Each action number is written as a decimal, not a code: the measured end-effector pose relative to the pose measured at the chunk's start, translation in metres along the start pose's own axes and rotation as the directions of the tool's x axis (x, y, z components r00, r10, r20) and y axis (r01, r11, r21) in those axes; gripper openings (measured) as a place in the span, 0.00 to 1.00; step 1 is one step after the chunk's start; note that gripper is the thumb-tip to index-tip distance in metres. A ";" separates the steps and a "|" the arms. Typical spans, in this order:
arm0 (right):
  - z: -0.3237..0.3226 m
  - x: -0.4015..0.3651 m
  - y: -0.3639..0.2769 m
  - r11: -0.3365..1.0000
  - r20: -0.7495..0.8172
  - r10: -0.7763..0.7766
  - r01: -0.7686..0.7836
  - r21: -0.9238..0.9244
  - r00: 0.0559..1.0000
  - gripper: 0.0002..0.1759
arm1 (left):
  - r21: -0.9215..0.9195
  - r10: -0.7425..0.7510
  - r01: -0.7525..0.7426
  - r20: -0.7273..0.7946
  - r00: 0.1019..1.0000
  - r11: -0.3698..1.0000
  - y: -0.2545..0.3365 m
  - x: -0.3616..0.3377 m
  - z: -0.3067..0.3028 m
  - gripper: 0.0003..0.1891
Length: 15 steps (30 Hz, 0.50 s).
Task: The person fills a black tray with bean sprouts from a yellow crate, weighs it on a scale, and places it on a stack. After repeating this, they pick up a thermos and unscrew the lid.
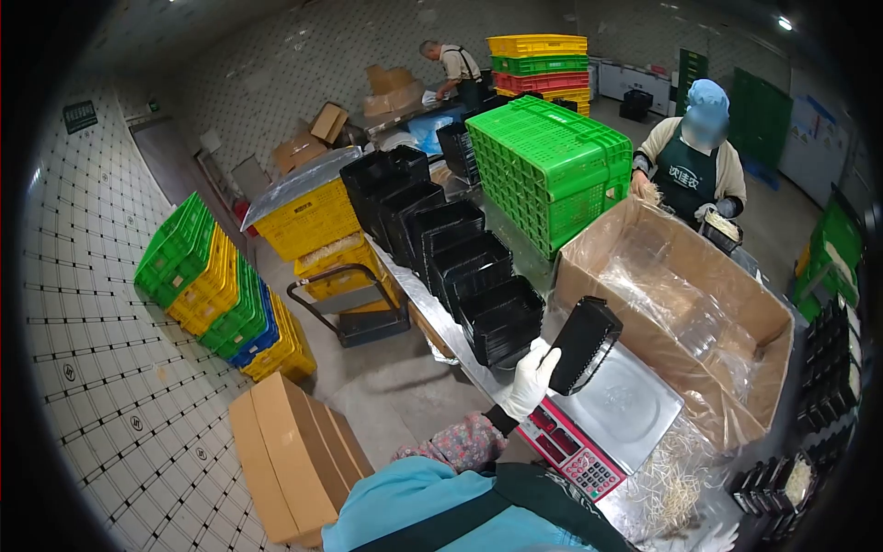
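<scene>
My left hand (527, 384), in a white glove, grips a black plastic tray (586, 345) by its near side and holds it tilted above the scale. The scale (635, 414) has a bare metal pan and a red keypad panel. My right hand (716, 539), also gloved, shows only partly at the bottom edge, fingers spread, beside a loose heap of pale thin strands (670, 483) that look like sprouts. Nested stacks of black trays (501, 317) stand just beyond my left hand.
A large cardboard box (782, 340) lined with clear plastic stands behind the scale. Green crates (552, 166) sit on the table. Filled black trays (796, 483) line the right. A co-worker (694, 170) holds strands and a tray; another person (457, 69) works behind. Cartons (285, 460) and a trolley (359, 308) stand left.
</scene>
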State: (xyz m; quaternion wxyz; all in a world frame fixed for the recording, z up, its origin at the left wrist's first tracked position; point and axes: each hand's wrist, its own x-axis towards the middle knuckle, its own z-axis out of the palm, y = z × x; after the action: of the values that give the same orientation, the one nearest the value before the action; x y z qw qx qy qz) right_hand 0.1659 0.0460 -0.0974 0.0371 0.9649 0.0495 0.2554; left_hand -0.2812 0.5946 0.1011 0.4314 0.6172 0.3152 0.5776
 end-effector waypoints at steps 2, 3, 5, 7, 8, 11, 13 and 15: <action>-0.027 -0.017 -0.006 0.995 0.153 0.067 -0.077 0.057 0.986 0.36 | -0.043 -0.028 0.028 -0.002 1.000 0.999 -0.010 0.001 0.001 0.08; -0.032 -0.022 -0.008 0.994 0.181 0.073 -0.085 0.063 0.981 0.35 | -0.057 -0.095 0.097 0.024 0.995 0.994 -0.003 0.001 -0.001 0.08; -0.040 -0.028 -0.010 0.992 0.216 0.083 -0.101 0.074 0.973 0.34 | -0.082 -0.133 0.136 0.035 0.990 0.987 -0.007 0.002 0.000 0.08; -0.044 -0.029 -0.016 0.991 0.239 0.076 -0.100 0.093 0.968 0.32 | -0.072 -0.116 0.119 0.040 0.992 0.990 -0.012 0.001 0.002 0.06; -0.047 -0.028 -0.017 0.990 0.247 0.067 -0.095 0.105 0.967 0.32 | -0.052 -0.079 0.081 0.041 0.996 0.995 -0.017 0.001 0.004 0.06; -0.046 -0.017 -0.027 0.986 0.263 0.036 -0.078 0.150 0.964 0.30 | -0.041 -0.072 0.075 0.075 0.995 0.996 -0.017 0.000 0.007 0.07; -0.045 -0.007 -0.030 0.980 0.268 0.006 -0.059 0.191 0.963 0.29 | -0.031 -0.115 0.119 0.096 0.989 0.992 -0.007 -0.001 0.009 0.07; -0.044 0.003 -0.034 0.971 0.277 -0.024 -0.044 0.235 0.960 0.29 | -0.001 -0.171 0.172 0.108 0.979 0.985 0.003 -0.001 0.009 0.07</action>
State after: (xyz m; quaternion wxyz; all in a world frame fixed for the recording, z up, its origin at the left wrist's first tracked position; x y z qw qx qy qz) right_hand 0.1437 0.0822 -0.0608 -0.0738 0.9888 0.0693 0.1096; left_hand -0.2731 0.5906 0.1034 0.4990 0.6157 0.3407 0.5059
